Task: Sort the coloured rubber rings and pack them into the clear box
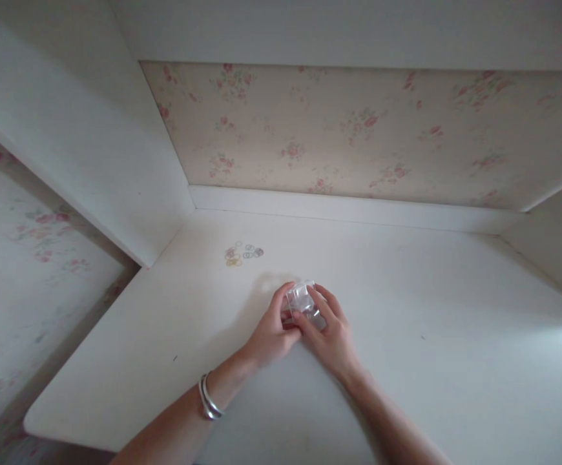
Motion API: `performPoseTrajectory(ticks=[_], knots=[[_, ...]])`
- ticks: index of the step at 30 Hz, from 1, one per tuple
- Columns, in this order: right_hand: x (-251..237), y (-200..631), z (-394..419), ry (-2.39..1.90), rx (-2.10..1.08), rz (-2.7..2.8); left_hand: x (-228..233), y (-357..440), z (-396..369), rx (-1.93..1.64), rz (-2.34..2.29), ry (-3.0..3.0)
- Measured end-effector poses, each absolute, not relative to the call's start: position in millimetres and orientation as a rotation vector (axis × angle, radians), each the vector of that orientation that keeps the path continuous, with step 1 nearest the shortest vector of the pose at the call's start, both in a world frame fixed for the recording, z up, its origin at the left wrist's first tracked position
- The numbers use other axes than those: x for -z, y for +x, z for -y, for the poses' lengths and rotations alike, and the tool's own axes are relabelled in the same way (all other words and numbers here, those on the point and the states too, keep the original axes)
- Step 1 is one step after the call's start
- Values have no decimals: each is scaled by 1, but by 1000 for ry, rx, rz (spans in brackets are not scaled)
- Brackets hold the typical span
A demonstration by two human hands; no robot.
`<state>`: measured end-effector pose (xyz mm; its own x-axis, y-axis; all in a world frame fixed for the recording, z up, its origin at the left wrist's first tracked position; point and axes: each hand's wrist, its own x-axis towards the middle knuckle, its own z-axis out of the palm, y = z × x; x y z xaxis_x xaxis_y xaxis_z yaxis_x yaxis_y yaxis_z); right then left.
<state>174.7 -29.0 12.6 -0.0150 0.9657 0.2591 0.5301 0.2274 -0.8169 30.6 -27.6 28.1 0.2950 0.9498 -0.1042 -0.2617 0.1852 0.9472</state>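
Note:
Both of my hands meet near the middle of a white desk [407, 361]. Between them is a small clear plastic bag or wrapper [303, 301], shiny and crumpled; its contents are too small to make out. My left hand [271, 332] grips its left side with the fingers curled over it. My right hand [332, 336] holds its right side, thumb pressing across the front. A silver bangle [208, 398] sits on my left wrist.
A small cluster of thin coloured rings, like tiny hair elastics [242, 253], lies on the desk beyond my hands to the left. A white side panel [92, 161] rises at the left, and a floral wall [358, 129] closes the back.

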Motion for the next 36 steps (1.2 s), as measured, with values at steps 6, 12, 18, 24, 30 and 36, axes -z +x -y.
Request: performPoseTrajectory(ticks=[6,12,18,24,30,36], knots=[[-10,179,27,-1273,-705,1654,-36,26,25,-1026,-913,849],[-5,182,19,-1289,-916,1365,-34,25,22,-990,-942,806],[-2,186,11,-1344,-1240,1079,-32,22,22,-927,-931,806],[-9,185,13,-1354,-1171,1111,-32,24,22,-929,-926,814],[-12,190,10,-1315,-1111,957,-30,23,23,-830,-901,901],[-9,195,6,-1288,-1235,888,-31,21,21,-784,-930,998]])
